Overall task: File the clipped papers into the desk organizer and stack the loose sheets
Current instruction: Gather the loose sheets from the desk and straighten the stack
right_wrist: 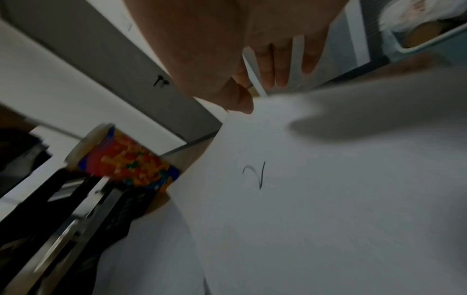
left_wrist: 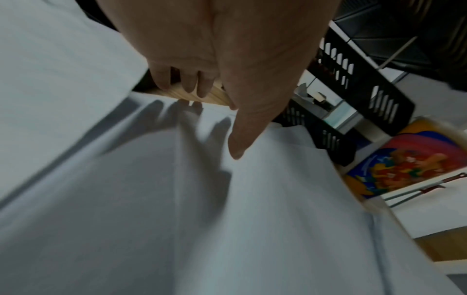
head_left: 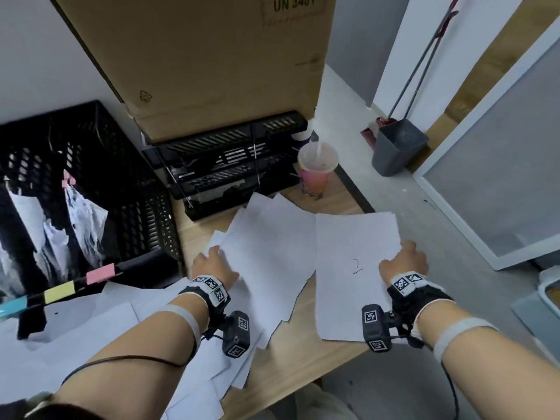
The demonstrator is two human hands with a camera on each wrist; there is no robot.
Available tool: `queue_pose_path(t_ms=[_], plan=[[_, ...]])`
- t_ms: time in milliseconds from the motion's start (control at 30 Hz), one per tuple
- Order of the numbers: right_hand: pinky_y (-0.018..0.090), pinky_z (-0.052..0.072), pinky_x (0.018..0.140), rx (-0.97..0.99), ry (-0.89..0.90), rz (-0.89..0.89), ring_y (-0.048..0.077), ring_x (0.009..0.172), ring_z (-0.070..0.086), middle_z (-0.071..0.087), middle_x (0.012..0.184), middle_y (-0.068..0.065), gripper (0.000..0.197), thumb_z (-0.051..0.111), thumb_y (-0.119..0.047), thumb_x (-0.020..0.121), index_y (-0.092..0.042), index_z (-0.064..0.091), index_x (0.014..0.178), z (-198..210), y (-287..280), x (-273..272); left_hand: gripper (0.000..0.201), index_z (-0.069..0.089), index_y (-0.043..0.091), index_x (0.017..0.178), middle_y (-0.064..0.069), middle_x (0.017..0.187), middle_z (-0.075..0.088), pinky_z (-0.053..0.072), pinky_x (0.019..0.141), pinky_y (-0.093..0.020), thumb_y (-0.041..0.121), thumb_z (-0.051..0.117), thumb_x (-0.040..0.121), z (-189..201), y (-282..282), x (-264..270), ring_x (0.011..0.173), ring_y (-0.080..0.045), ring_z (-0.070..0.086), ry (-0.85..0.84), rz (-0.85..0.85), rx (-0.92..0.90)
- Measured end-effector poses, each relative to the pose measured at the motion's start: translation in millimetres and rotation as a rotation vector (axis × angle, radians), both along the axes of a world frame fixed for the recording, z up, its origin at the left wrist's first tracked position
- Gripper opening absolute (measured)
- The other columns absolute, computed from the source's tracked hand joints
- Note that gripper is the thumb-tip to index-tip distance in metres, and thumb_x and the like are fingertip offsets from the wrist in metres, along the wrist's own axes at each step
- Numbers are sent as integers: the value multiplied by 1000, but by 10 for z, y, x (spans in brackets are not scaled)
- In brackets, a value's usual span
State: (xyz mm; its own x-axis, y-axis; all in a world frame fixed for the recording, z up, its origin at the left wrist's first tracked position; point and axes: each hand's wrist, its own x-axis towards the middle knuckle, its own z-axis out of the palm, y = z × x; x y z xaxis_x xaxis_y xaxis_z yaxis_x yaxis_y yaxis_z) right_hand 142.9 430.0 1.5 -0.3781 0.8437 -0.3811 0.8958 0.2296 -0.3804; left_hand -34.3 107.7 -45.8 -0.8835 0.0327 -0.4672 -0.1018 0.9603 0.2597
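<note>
Loose sheets [head_left: 266, 244] near cup [head_left: 316, 174], letter trays [head_left: 230, 159]
</note>
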Motion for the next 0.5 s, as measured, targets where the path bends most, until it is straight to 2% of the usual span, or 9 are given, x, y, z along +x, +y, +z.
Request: queue_pose_path(t_ms=[67, 100, 167, 233, 367, 433, 500], plan=[[45, 42, 103, 45, 29, 76, 38, 125, 47, 46, 135, 18, 54, 61, -12, 79, -16, 49, 132, -49, -181, -55, 86, 35, 16, 143, -17, 140, 44, 43, 107, -41, 39, 80, 73, -46, -81, -36, 130, -36, 47, -18, 27, -33], [39, 43, 102, 20, 69, 163, 35, 123, 50, 49, 134, 16, 48, 60, -12, 81, -17, 54, 128, -90, -294, -94, 86, 37, 13, 139, -17, 138, 45, 44, 105, -42, 42, 82, 72, -62, -88, -55, 128, -36, 49, -28, 35, -59], [26, 40, 99, -161, 125, 372, 25, 119, 55, 53, 132, 10, 39, 53, -8, 87, -20, 58, 124, -164, -575, -161, 85, 40, 10, 132, -18, 134, 48, 47, 101, -45, 49, 82, 69, -80, -74, -99, 124, -38, 51, -28, 37, -120], [21, 33, 104, -322, 116, 580, 18, 129, 49, 50, 139, 3, 43, 50, -10, 91, -22, 54, 132, -236, -868, -217, 85, 43, 10, 130, -18, 134, 46, 47, 101, -47, 53, 81, 68, -69, -59, -149, 125, -38, 47, 1, 50, -151], [29, 12, 121, -238, -62, 862, 20, 149, 15, 22, 160, -1, 51, 43, -20, 97, -23, 38, 148, -358, -1286, -289, 88, 42, 7, 133, -17, 135, 47, 45, 103, -45, 57, 78, 70, -77, -38, -262, 128, -35, 46, -25, 2, -162], [33, 12, 123, -230, -103, 887, 16, 151, 3, 10, 163, -6, 52, 43, -20, 96, -27, 38, 147, -422, -1409, -258, 86, 37, 5, 132, -20, 134, 50, 46, 101, -44, 51, 79, 72, -102, -22, -312, 125, -36, 50, -59, 8, -120], [34, 16, 123, -206, -82, 878, 13, 151, 1, 8, 163, -9, 53, 45, -18, 93, -29, 40, 145, -459, -1468, -223, 77, 38, 4, 129, -19, 128, 56, 49, 95, -41, 41, 79, 75, -117, 4, -370, 119, -37, 56, -96, 11, -45]])
